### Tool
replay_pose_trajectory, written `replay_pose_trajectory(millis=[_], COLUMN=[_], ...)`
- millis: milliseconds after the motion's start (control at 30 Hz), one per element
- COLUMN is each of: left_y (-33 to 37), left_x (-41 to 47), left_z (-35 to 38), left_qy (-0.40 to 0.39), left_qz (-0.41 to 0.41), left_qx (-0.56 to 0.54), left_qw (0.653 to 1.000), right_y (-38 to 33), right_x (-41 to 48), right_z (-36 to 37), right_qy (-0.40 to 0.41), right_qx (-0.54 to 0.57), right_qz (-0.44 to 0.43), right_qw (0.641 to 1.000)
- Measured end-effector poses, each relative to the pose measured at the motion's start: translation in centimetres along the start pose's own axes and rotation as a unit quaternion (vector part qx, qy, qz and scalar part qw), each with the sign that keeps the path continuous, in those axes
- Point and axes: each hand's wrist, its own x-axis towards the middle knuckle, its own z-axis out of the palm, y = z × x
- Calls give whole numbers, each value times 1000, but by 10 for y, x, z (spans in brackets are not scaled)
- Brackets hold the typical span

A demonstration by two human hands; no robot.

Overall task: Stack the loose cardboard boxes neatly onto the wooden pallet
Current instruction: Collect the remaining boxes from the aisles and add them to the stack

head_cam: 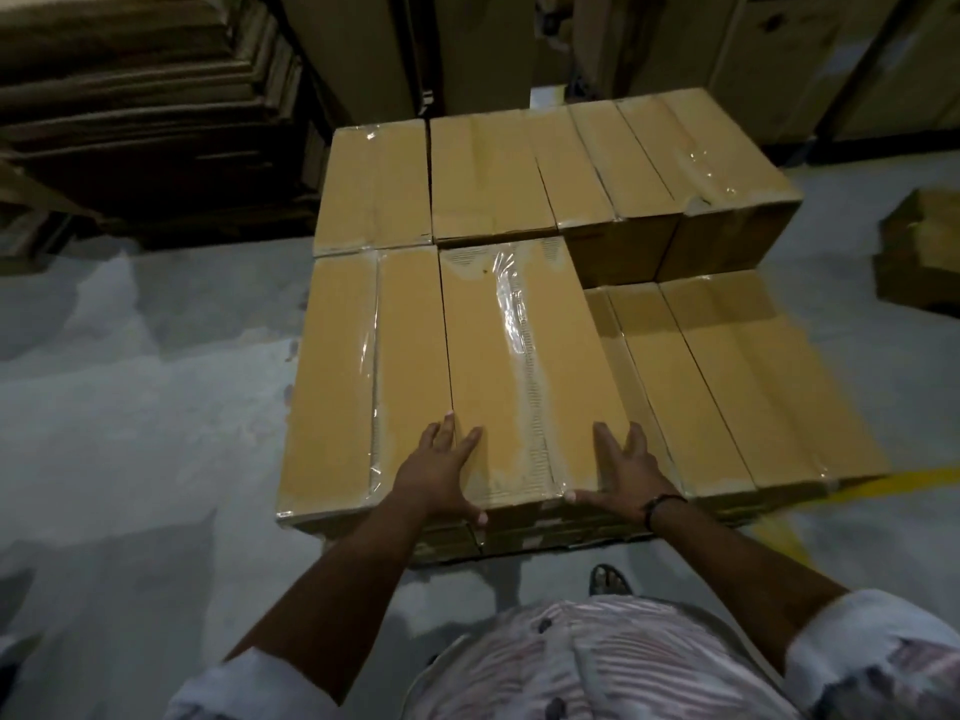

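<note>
Long tan cardboard boxes sealed with clear tape lie stacked in rows in front of me. The nearest top box (pixel 524 366) lies lengthwise with a shiny tape strip down its middle. My left hand (pixel 441 467) rests flat on its near left corner, fingers straight, thumb over the front edge. My right hand (pixel 621 472) lies flat on its near right corner, thumb along the front edge. Two more boxes (pixel 358 376) lie to its left at the same height. A lower layer of boxes (pixel 727 376) shows on the right. The pallet under the stack is hidden.
A back row of boxes (pixel 545 174) sits at the same height. Dark stacks of flattened cardboard (pixel 145 116) stand at the back left, tall cartons behind. A loose cardboard piece (pixel 919 252) lies on the grey floor at right, near a yellow floor line (pixel 904 483).
</note>
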Motion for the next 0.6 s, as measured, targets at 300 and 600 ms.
replay_pose_trajectory(millis=[300,600], left_y=[-2,1], left_x=[3,3], left_z=[-1,0], left_qy=[27,30], left_qz=[-4,-2], left_qx=[15,16], left_qw=[1000,999], right_y=[-7,-6], right_x=[14,14], right_z=[-7,-4], right_qy=[-1,7], right_qx=[-7,-11], right_qz=[-9,-9], right_qw=[1000,1000])
